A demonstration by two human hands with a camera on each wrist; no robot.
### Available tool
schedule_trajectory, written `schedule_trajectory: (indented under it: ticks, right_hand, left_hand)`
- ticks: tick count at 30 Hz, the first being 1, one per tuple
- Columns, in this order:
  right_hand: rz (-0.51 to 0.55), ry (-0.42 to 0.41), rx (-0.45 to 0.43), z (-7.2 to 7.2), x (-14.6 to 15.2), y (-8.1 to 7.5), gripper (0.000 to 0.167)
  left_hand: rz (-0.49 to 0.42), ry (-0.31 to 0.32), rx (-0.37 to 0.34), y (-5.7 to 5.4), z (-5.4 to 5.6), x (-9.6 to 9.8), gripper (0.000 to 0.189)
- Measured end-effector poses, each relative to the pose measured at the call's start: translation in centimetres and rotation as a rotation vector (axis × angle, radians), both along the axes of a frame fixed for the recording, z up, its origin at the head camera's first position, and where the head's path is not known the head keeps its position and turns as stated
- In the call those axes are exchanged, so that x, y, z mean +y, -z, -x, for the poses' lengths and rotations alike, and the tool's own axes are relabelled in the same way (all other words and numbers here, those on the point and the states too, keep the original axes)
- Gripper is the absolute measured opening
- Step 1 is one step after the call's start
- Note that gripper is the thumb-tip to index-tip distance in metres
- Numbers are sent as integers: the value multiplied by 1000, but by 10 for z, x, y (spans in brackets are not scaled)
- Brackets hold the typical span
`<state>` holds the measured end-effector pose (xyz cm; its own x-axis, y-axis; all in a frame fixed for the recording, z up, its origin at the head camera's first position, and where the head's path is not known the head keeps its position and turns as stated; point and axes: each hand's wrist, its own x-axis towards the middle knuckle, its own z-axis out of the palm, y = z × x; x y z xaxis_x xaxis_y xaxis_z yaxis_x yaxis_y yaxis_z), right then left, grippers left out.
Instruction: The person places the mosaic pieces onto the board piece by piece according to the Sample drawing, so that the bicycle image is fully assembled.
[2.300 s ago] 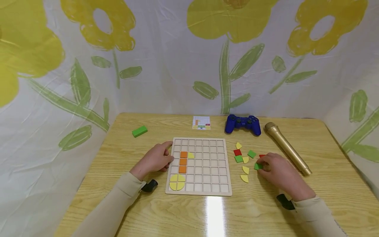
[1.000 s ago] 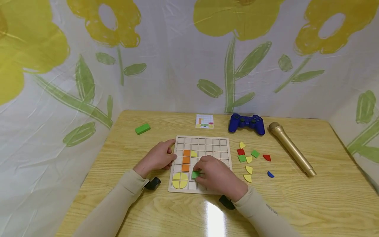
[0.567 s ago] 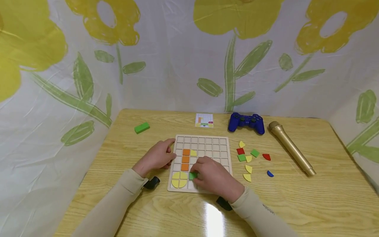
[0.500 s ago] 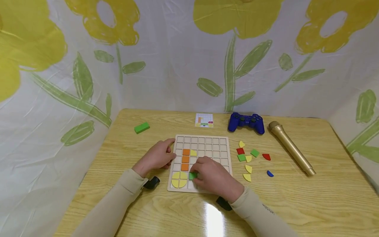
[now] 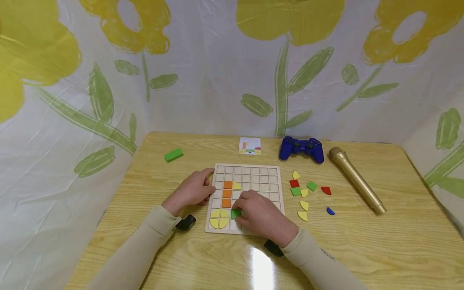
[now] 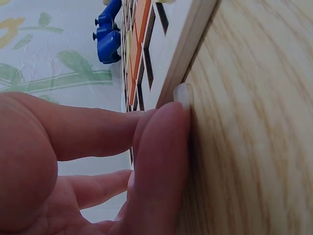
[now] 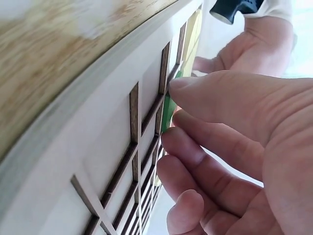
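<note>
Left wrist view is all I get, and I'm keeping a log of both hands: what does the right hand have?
Observer: In the head view, the right hand pinches a green tile between thumb and fingers.

Operator: My picture shows just part of the board. Where on it is that tile?

Observer: It is directly right of the yellow circle's upper right quarter; whether it is fully seated in its cell I cannot tell.
</note>
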<state>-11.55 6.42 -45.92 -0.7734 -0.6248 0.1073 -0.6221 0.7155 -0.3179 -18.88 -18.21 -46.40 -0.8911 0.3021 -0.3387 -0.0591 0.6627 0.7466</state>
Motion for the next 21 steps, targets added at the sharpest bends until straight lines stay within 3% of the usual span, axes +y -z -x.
schedule_trajectory:
  ticks: [12, 21]
  right_hand:
    - [15, -7, 0, 0, 1, -3, 14]
    - [60, 127, -114, 10, 36, -15, 21]
  left_hand:
    - [8, -7, 11, -2, 0, -1, 72]
    - [13, 8, 16, 0, -1, -1, 72]
